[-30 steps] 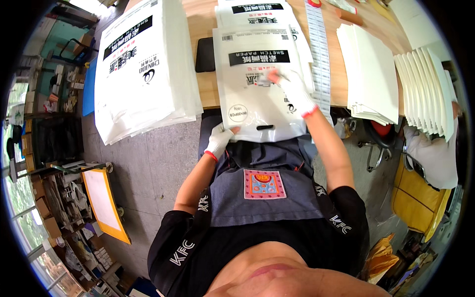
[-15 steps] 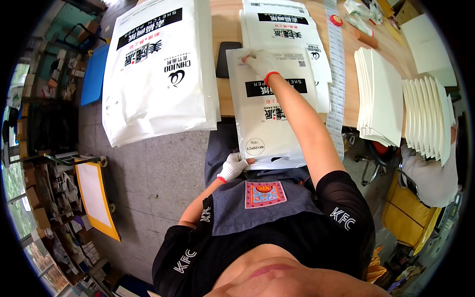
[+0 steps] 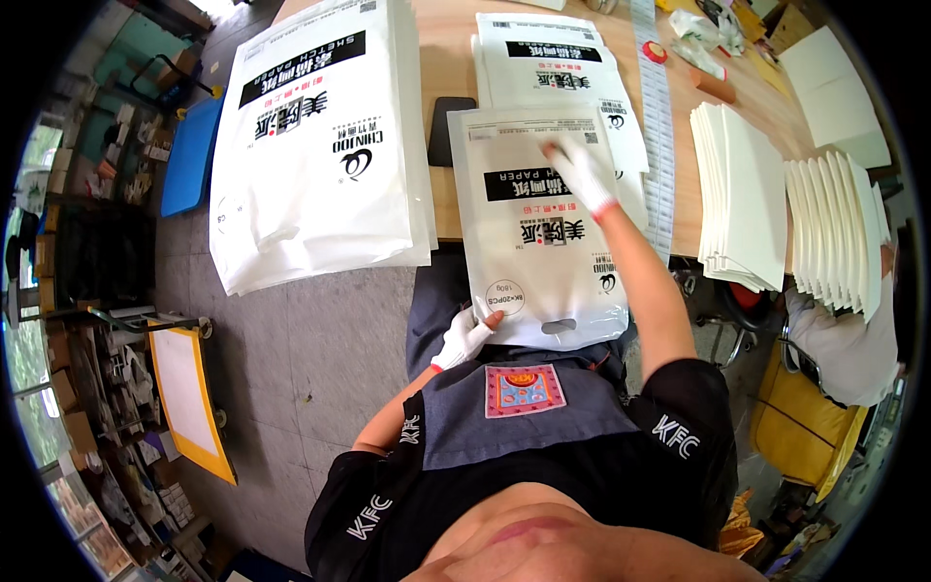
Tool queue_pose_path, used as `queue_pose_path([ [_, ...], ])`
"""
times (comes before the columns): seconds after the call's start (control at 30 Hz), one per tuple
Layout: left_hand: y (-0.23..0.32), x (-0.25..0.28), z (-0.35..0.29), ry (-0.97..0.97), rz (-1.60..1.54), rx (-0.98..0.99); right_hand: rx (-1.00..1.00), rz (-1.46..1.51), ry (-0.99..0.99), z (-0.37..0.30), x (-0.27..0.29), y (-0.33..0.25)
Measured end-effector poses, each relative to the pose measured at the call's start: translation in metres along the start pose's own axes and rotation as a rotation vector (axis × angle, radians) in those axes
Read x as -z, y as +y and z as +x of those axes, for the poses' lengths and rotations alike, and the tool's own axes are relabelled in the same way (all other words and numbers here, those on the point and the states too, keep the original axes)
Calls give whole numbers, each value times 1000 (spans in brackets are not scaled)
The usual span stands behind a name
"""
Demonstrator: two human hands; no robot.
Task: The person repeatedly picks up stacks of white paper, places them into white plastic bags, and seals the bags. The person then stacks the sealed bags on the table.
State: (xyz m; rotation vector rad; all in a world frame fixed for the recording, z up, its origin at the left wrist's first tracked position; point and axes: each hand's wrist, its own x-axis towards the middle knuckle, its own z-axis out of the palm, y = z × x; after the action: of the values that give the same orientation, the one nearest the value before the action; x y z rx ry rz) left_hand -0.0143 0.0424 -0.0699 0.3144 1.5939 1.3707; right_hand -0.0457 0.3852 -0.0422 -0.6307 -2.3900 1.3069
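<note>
A white printed plastic bag of sketch paper (image 3: 514, 260) hangs partly over the table's near edge toward my lap, its cut-out handle hole toward me. My left hand (image 3: 468, 335), in a white glove with bare fingertips, pinches the bag's lower left edge, thumb on top. Over the bag's upper right part is my right hand (image 3: 584, 177), gloved too and slightly smeared by motion. Its fingers look stretched out, with nothing visible in them. I cannot tell if it touches the bag. Behind lies a stack of similar bags (image 3: 553, 82).
A larger stack of white bags (image 3: 320, 209) overhangs the table (image 3: 446, 199) at left. A dark flat object (image 3: 451, 131) lies between stacks. Right of them are a long ruler (image 3: 659, 145), white paper stacks (image 3: 742, 194), and a red round object (image 3: 655, 51). Another person (image 3: 853, 344) sits at far right.
My right hand has moved right and a little down from the bag's top edge, uncovering its print. The bag's near end now lies flatter, showing the handle hole. My left hand still grips its edge.
</note>
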Motion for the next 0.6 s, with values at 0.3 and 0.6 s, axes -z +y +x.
queue_pose_path([
  [0.3,120,2,-14,29,116,-331,-635,455,-243,-228,62,46],
  [0.6,200,121,-93,658,143,-1066,-92,626,-358,-69,-29,-115],
])
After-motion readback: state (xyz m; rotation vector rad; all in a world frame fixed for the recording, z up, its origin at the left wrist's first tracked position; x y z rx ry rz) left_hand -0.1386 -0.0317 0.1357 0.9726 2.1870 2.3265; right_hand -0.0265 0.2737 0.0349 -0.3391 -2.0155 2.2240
